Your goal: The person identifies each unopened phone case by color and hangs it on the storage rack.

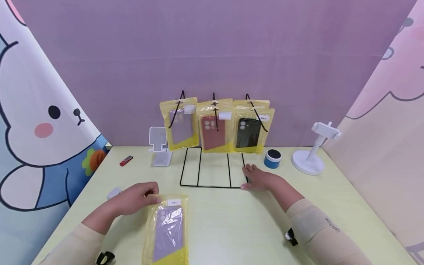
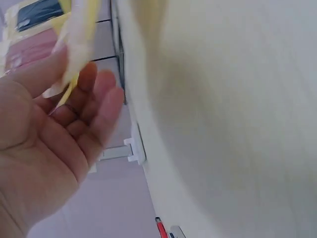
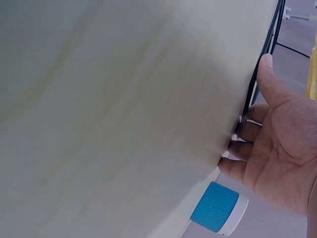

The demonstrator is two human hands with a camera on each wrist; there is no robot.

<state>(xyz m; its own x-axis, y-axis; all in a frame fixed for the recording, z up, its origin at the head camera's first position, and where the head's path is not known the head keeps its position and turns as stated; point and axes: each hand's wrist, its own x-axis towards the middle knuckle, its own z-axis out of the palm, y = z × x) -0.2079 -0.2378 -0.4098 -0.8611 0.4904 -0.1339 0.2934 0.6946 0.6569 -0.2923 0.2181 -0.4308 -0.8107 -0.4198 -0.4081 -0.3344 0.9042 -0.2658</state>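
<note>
My left hand (image 1: 134, 198) pinches the top edge of a yellow clear-front pouch (image 1: 169, 232) with a purple phone case inside, at the front of the table. In the left wrist view, the pouch's edge sits between thumb and curled fingers (image 2: 101, 109). My right hand (image 1: 260, 178) rests at the right front corner of a black wire rack (image 1: 213, 187), fingers spread along its base. More pouches hang on the rack's hooks: one with a purple case (image 1: 181, 127), one with a red case (image 1: 213, 134), one with a black case (image 1: 248, 134).
Right of the rack stand a small blue-and-white round speaker (image 1: 272, 159) and a white phone stand (image 1: 309, 160). To its left are another white stand (image 1: 162, 158) and a red USB stick (image 1: 126, 161). A small white object (image 1: 114, 193) lies beside my left hand.
</note>
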